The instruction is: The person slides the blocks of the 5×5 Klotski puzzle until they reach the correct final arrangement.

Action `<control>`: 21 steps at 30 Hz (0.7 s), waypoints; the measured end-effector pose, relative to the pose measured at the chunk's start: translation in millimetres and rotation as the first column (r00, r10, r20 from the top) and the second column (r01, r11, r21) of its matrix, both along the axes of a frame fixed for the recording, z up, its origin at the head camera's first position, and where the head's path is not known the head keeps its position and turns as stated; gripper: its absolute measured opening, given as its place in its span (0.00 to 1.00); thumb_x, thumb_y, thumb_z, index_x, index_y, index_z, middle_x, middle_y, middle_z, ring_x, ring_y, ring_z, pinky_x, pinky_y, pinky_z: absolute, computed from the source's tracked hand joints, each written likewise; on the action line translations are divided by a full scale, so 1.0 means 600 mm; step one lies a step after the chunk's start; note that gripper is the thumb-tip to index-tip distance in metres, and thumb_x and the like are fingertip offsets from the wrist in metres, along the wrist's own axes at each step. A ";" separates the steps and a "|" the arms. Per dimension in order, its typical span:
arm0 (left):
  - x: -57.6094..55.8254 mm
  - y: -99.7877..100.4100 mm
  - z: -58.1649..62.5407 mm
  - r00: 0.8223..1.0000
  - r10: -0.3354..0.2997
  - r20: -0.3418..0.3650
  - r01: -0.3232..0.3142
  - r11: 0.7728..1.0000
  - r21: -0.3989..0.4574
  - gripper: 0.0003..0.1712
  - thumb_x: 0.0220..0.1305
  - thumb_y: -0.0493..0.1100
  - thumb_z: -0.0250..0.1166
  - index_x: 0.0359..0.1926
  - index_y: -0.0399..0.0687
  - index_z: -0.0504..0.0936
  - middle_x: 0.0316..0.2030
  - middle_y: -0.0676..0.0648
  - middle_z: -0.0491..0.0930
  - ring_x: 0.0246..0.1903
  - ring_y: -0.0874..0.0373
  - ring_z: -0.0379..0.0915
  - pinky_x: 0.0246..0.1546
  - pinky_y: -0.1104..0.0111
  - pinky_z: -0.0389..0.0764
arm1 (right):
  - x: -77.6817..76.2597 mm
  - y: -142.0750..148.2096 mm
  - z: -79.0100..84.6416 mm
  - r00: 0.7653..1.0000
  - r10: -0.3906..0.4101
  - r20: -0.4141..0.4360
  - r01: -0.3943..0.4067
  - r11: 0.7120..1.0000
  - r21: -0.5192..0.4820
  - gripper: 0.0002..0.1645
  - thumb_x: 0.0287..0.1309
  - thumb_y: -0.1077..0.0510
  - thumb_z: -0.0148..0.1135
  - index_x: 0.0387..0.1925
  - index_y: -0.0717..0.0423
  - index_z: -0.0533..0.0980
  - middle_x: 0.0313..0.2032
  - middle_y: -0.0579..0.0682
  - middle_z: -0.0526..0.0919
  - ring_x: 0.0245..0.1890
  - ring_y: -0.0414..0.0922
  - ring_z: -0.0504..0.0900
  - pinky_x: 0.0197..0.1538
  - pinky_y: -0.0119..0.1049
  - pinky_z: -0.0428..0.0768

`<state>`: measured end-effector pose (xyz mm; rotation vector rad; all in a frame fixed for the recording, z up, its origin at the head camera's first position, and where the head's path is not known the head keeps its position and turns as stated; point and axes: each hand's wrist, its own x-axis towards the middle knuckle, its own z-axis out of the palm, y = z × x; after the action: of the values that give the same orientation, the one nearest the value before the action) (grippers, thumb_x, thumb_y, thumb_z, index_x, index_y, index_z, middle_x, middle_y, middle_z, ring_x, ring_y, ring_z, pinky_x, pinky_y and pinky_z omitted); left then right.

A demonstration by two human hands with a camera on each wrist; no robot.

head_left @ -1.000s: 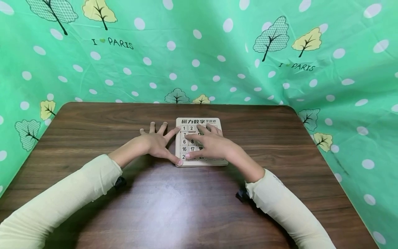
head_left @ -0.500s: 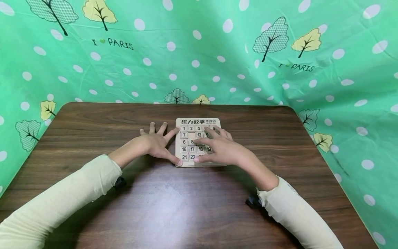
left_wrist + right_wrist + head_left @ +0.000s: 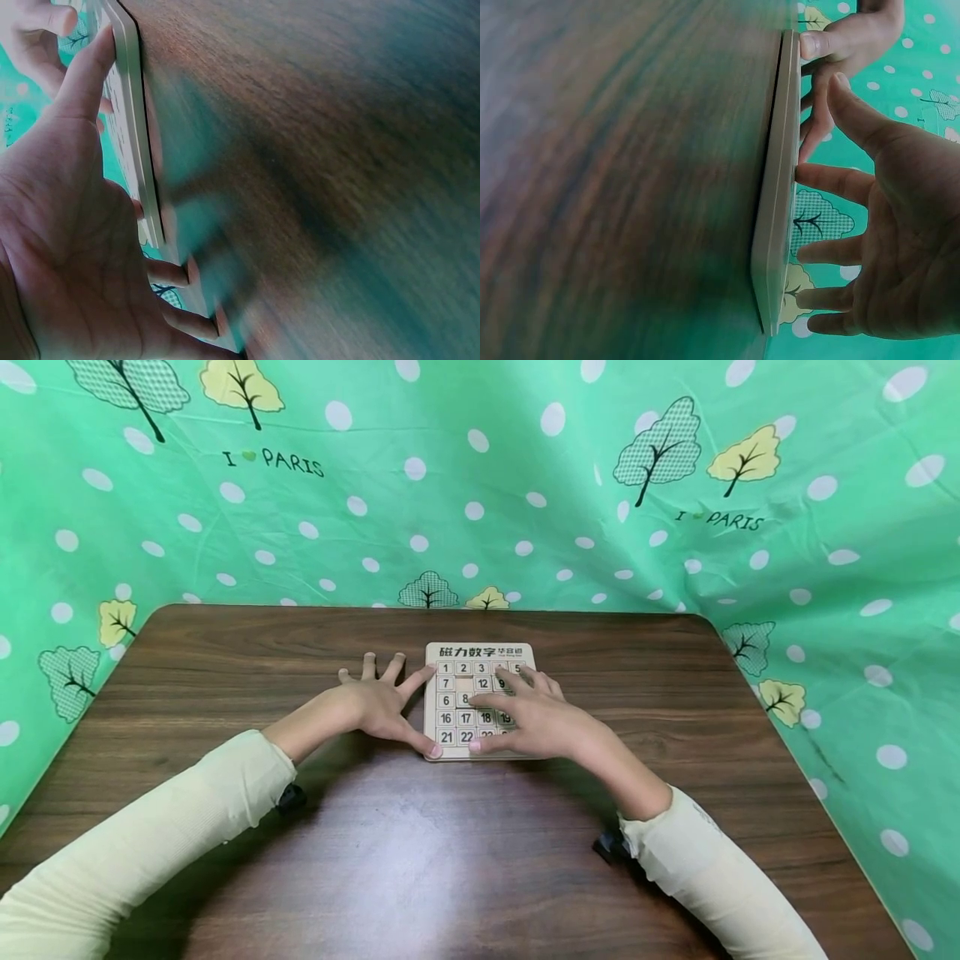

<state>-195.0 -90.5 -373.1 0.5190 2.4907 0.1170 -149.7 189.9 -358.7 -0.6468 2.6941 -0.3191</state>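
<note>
A cream sliding number puzzle board [image 3: 431, 702] lies flat on the table, with dark Chinese characters along its far edge. Its square tiles stand in rows; a bare slot [image 3: 464, 682] shows between tile 7 [image 3: 446, 683] and tile 12 [image 3: 482, 683]. My left hand [image 3: 367, 706] is spread at the board's left side, thumb on the near left corner and index fingertip at the upper left edge. Over the right half reaches my right hand [image 3: 543, 722], fingers extended, index fingertip right at tile 8 [image 3: 464, 699]. In the right wrist view its thumb [image 3: 855, 112] stays raised above the board. Several right-hand tiles are hidden.
The board sits on a dark brown wood-grain table [image 3: 405, 860]. A green dotted curtain [image 3: 480, 477] printed with trees hangs behind and along both sides. A black wrist device [image 3: 611, 845] shows under the right sleeve, another black device [image 3: 291, 798] under the left.
My right hand has shifted right across the board and slightly nearer, uncovering tiles and the bare slot, then held still over the last half second. The left hand has stayed in place.
</note>
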 end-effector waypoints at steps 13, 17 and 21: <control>-0.001 0.001 0.002 1.000 -0.006 0.001 0.006 1.000 -0.006 0.83 0.53 0.91 0.70 0.93 0.75 0.30 0.92 0.33 0.26 0.87 0.15 0.19 0.76 0.11 0.39 | -0.016 -0.008 0.001 1.000 -0.013 0.000 0.013 1.000 0.026 0.52 0.69 0.21 0.68 0.86 0.30 0.68 0.92 0.63 0.51 0.90 0.76 0.45 0.88 0.78 0.48; 0.000 0.001 0.003 1.000 -0.007 0.001 0.007 1.000 -0.008 0.82 0.53 0.91 0.69 0.93 0.75 0.30 0.92 0.33 0.26 0.87 0.15 0.19 0.76 0.11 0.40 | -0.021 -0.007 -0.004 1.000 -0.025 0.006 0.025 1.000 0.019 0.53 0.68 0.20 0.69 0.87 0.29 0.67 0.92 0.62 0.50 0.90 0.75 0.45 0.88 0.78 0.46; 0.000 0.001 0.003 1.000 -0.005 0.004 0.005 1.000 -0.008 0.82 0.53 0.91 0.69 0.93 0.74 0.31 0.92 0.33 0.26 0.87 0.16 0.19 0.76 0.11 0.39 | -0.026 -0.008 -0.005 1.000 -0.030 0.011 0.029 0.999 0.014 0.53 0.68 0.20 0.69 0.87 0.28 0.66 0.92 0.62 0.51 0.90 0.75 0.45 0.88 0.78 0.46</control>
<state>-194.7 -90.2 -371.1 0.5216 2.4846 0.1057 -165.0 185.3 -361.7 -0.6003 2.6953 -0.3108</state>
